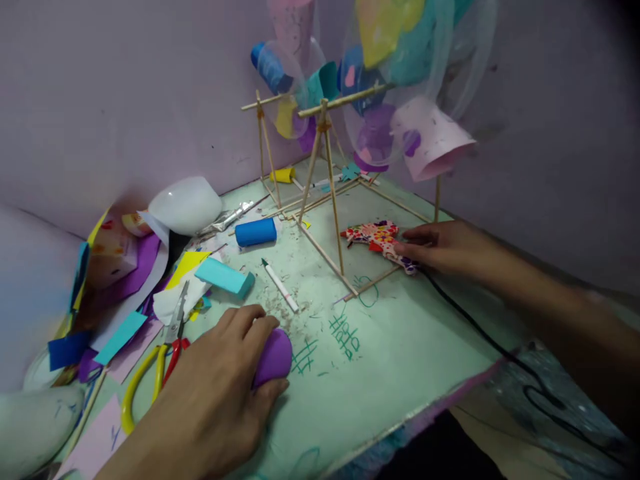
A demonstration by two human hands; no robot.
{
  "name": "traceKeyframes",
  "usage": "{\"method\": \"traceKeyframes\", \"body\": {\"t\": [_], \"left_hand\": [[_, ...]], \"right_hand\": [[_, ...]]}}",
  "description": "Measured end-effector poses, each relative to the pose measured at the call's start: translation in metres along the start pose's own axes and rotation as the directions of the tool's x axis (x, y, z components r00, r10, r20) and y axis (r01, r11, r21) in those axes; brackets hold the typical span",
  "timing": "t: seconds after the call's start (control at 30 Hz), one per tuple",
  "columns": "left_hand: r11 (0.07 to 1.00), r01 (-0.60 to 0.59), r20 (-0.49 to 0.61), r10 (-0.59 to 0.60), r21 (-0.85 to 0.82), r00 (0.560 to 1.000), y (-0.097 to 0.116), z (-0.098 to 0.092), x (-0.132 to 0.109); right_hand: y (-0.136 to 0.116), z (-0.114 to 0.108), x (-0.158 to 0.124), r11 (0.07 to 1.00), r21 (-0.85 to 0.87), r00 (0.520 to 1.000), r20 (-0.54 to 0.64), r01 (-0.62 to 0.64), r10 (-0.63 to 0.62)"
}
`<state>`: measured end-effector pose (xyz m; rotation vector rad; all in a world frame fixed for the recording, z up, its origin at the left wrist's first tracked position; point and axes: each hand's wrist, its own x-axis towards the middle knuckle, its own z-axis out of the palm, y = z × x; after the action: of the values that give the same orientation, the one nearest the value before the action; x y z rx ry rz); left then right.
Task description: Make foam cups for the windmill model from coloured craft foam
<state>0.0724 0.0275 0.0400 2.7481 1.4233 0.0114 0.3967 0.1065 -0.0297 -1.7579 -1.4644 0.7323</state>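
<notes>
- While the left hand [217, 383] curls round a purple roll [276, 357] toward the worktop's [400, 357] near edge, the right hand [450, 247] has fingers parted at a flowered tool [375, 238]; contact is unclear.
- The tool lies toward the right edge, at the stick frame's [325, 254] base.
- Step in hand: apparently picking up or setting down the tool.
- Either calls for clearing sticks and cord [461, 311].

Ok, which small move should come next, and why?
I'd probably close the right hand around the flower-patterned tool: no clear grip shows at the tool's rear end, while the left hand holds the purple piece.
</notes>
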Motion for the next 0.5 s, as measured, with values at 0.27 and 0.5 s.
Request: {"method": "traceKeyframes", "body": {"t": [0.27, 0.5], "left_hand": [[0.999, 0.015, -0.203, -0.008, 0.035, 0.979, -0.007, 0.008, -0.017], [0.979, 0.200, -0.252, -0.186, 0.030, 0.950, 0.006, 0.036, -0.014]], "right_hand": [[-0.042, 0.009, -0.062, 0.937, -0.186, 0.886, -0.313, 0.296, -0.343], [-0.035, 0.043, -0.067, 0.811, 0.011, 0.765, -0.341, 0.585, -0.547]]}}
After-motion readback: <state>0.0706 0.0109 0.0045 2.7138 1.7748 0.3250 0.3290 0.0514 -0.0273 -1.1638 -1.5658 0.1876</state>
